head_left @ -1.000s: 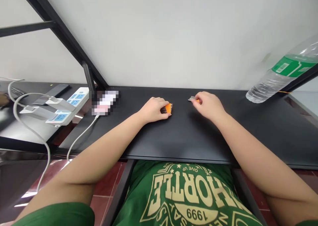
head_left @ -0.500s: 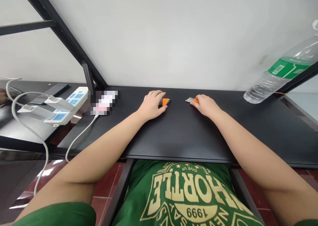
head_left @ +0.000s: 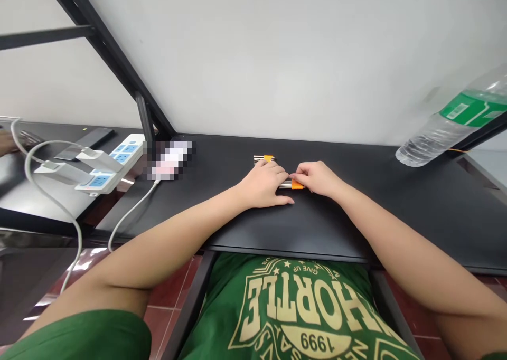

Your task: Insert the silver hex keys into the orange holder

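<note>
Two bundles of thin silvery and dark sticks, each with an orange band, lie on the black desk; the exact kind of stick is too small to tell. My right hand (head_left: 320,179) pinches the orange end of the near bundle (head_left: 297,185). Over the left part of that bundle lies my left hand (head_left: 264,185), its fingers stretched out and its thumb apart on the near side, resting on the desk. Just beyond the left fingers is the far bundle (head_left: 266,158), partly hidden by them.
A clear bottle with a green label (head_left: 455,117) stands to the right. On the left are a blurred-out phone (head_left: 170,160) with a white cable and a white power strip (head_left: 125,151) with chargers. A pale wall (head_left: 285,59) rises behind the black desk (head_left: 340,233).
My left hand has left the far bundle and come right and nearer, beside my right hand. The right hand has moved slightly nearer with its bundle.
</note>
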A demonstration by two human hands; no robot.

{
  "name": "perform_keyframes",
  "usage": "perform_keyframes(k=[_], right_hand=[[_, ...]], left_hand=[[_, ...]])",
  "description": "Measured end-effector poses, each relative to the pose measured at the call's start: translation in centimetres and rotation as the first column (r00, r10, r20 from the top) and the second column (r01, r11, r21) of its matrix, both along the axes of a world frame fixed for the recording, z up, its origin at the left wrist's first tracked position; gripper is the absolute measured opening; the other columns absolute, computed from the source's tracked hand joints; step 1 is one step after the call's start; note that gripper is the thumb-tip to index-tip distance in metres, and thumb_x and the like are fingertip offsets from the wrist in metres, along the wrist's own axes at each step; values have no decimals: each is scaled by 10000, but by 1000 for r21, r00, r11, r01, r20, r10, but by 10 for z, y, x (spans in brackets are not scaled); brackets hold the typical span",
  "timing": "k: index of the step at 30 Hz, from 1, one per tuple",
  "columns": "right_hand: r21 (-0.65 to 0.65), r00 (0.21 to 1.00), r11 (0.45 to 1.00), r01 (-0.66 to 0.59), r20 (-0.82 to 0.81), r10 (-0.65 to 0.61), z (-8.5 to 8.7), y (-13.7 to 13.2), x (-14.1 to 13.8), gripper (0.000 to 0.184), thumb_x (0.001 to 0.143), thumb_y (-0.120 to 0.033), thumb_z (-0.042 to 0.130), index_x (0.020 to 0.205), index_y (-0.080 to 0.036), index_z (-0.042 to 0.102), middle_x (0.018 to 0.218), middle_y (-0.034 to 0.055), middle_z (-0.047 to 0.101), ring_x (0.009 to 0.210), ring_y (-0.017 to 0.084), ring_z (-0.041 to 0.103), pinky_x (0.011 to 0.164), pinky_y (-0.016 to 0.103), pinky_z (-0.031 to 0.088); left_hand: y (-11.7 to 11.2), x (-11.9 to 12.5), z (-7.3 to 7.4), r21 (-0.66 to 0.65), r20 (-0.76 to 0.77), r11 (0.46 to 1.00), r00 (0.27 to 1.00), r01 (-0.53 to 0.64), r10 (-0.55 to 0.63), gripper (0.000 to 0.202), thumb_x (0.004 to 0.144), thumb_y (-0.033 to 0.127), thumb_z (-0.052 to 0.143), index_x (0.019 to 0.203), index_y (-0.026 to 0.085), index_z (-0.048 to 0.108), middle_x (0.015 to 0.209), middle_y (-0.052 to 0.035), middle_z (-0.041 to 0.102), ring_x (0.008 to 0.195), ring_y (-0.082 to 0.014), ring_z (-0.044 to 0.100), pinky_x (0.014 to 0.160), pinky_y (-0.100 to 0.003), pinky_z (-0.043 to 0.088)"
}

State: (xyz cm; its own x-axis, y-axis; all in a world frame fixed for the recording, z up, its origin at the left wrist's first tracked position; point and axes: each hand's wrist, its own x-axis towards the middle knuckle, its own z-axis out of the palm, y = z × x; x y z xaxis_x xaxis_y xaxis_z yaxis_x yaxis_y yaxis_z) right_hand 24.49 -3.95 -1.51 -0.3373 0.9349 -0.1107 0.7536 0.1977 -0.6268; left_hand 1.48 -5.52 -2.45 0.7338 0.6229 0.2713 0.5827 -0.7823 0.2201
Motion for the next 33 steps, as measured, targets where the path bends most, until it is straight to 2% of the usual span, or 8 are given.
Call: perform_keyframes(k=[5, 10, 14, 17, 20, 26, 30, 33], right_hand=[[-298, 975, 955, 15, -207, -80, 1, -6, -8, 404, 942, -549, 658, 720, -219, 586, 473, -22, 567, 386, 123, 503, 407, 246, 407], [-429, 865, 903, -13, -458, -206, 4, -10, -14, 456, 931, -621, 682, 780, -194, 627, 581, -6, 601, 444, 107, 549, 414, 236, 479], [-433, 829, 881, -188, -551, -94, 9, -11, -3, 416, 868, -547, 799, 1052, -187, 702, 752, 8, 687, 602, 127, 668, 568, 254, 597], [-415, 825, 866, -277, -565, -7, 8, -10, 4, 421, 823, -504, 853, 1029, -163, 718, 827, 32, 726, 655, 130, 701, 652, 276, 632], [-410, 840, 883, -230, -541, -33, 3, -9, 2, 428, 846, -558, 815, 920, -150, 711, 786, 49, 729, 603, 135, 701, 599, 269, 623], [-382, 846, 916, -125, -523, -103, -6, -10, -6, 431, 901, -603, 732, 890, -173, 719, 738, 49, 707, 550, 145, 676, 521, 271, 595], [-235, 907, 972, 7, -407, -104, -9, -9, -5, 350, 953, -540, 662, 975, -206, 764, 696, 10, 661, 462, 101, 553, 446, 239, 475], [-157, 920, 981, 111, -357, -161, -6, -6, 0, 270, 946, -454, 660, 924, -206, 767, 680, -2, 620, 457, 83, 485, 445, 230, 403]], left_hand=[[2, 5, -3, -100, 131, 991, 986, -91, 103, 344, 919, 504, 711, 1015, 175, 738, 986, -88, 761, 941, -246, 698, 871, -381, 489], [9, -2, -3, -391, 363, 918, 906, -64, 218, 268, 907, 476, 710, 867, 217, 766, 784, 14, 754, 675, -136, 628, 654, -283, 461], [14, -7, -2, -549, 396, 835, 867, -41, 303, 318, 866, 515, 734, 801, 206, 766, 774, 7, 761, 688, -133, 633, 647, -278, 483], [16, -8, -3, -633, 406, 774, 848, -9, 341, 354, 844, 548, 750, 833, 194, 755, 848, -26, 781, 766, -163, 687, 703, -302, 550], [15, -7, -5, -614, 422, 789, 850, 13, 314, 317, 857, 504, 740, 913, 192, 725, 875, -30, 767, 799, -170, 699, 753, -322, 579], [4, -1, -3, -325, 226, 939, 956, -108, 188, 510, 790, 384, 826, 1241, 226, 648, 1179, -60, 721, 1046, -236, 690, 920, -365, 550], [1, 0, -1, -201, 130, 960, 966, -196, 224, 422, 864, 393, 740, 1250, 245, 653, 1136, -55, 702, 997, -237, 681, 838, -344, 532], [6, -4, -3, -183, 104, 960, 967, -213, 234, 370, 855, 432, 738, 1176, 256, 687, 1059, -45, 689, 931, -230, 671, 788, -334, 520]])
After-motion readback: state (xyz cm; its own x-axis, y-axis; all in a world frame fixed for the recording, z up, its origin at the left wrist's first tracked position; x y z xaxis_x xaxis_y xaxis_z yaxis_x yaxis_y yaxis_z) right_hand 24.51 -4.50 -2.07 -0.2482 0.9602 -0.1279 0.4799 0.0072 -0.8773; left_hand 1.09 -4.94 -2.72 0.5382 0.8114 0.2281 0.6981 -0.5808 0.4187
